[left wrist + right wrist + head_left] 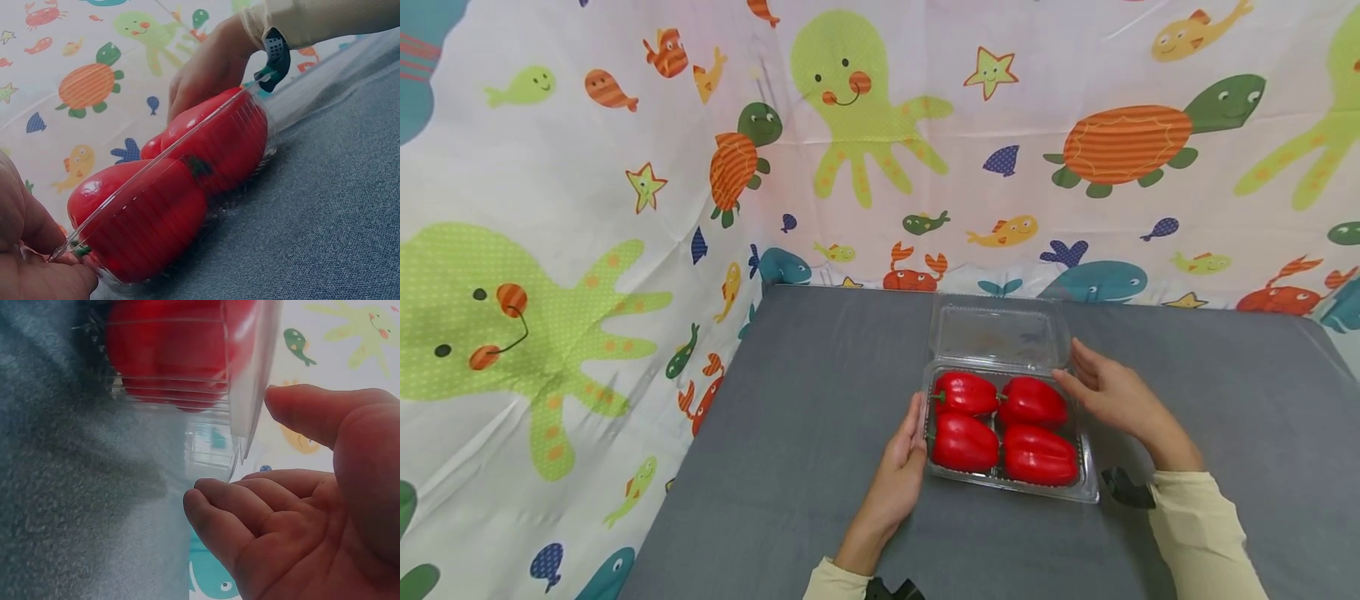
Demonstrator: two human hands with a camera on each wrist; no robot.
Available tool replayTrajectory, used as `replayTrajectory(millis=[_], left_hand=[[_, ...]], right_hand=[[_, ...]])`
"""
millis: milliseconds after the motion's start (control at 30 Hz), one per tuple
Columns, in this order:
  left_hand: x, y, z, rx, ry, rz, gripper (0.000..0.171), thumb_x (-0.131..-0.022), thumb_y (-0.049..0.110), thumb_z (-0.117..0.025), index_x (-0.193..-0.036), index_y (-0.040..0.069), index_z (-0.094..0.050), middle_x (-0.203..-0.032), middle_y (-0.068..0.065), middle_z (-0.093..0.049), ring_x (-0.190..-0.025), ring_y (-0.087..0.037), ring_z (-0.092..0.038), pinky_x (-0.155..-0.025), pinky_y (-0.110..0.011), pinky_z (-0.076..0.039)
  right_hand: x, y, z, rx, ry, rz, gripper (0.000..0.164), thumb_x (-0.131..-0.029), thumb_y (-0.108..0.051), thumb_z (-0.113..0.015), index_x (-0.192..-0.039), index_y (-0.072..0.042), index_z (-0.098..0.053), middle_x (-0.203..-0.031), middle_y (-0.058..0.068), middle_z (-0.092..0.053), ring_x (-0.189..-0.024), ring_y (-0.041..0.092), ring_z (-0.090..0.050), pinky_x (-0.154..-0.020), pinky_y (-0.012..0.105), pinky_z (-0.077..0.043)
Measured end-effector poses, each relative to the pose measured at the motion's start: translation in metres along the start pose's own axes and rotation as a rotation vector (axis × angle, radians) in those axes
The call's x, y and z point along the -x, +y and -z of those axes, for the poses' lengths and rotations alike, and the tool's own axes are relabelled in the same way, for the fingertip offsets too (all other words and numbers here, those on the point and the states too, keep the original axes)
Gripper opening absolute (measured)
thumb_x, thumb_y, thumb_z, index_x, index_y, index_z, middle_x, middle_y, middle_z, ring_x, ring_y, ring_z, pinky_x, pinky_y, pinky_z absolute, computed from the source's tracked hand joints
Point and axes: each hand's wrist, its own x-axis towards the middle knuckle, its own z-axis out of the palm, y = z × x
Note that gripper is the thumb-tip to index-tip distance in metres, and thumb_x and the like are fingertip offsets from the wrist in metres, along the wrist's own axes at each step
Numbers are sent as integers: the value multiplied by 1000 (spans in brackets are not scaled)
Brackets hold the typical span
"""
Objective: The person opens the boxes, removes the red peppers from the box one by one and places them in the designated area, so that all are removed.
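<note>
A clear plastic clamshell box (1086, 475) sits on the grey table with its lid (996, 329) folded back away from me. Several red bell peppers (966, 442) with green stems lie in its base in two rows. My left hand (898, 475) holds the box's left side, and the left wrist view shows thumb and fingers pinching the rim. At the right back corner, near the hinge, is my right hand (1116, 400). In the right wrist view its thumb is against or very near the plastic edge, with the fingers loosely extended below.
The grey tabletop (805, 400) spreads around the box. A curtain (880, 125) printed with sea animals hangs along the table's back and left edges. A dark strap piece (1127, 489) shows at the right wrist, another (895, 590) at the left.
</note>
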Motion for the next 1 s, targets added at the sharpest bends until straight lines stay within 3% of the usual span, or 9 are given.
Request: replayTrajectory(millis=[333, 533, 767, 1000], left_hand=[[1, 0, -1, 2, 0, 2, 68, -109, -5, -31, -170, 8, -7, -178, -2, -9, -163, -19, -8, -124, -21, -20], [0, 1, -1, 1, -1, 4, 69, -109, -6, -32, -171, 10, -7, -178, 0, -9, -163, -18, -8, -125, -25, -20], [1, -3, 1, -5, -6, -1, 68, -109, -7, -31, -170, 6, -5, -178, -3, -8, -163, -22, -6, -125, -24, -19], [0, -4, 1, -13, 2, -8, 68, -109, -6, -32, -170, 9, -7, -178, -3, -10, -163, -22, -7, -125, -25, -20]], right_hand=[[18, -8, 8, 128, 51, 9, 96, -104, -50, -61, -165, 8, -14, -161, 39, -30, -140, 62, -41, -101, 70, -48], [40, -33, 12, 145, 51, 47, 97, -101, -51, -65, -170, -8, -12, -166, 33, -30, -142, 60, -41, -99, 72, -49], [70, -55, 2, 142, -19, 170, 98, -95, -52, -75, -171, -21, -21, -164, 25, -40, -138, 54, -51, -92, 64, -59], [86, -59, -20, 132, -46, 195, 103, -85, -57, -82, -168, -19, -33, -148, 22, -60, -125, 45, -63, -81, 48, -66]])
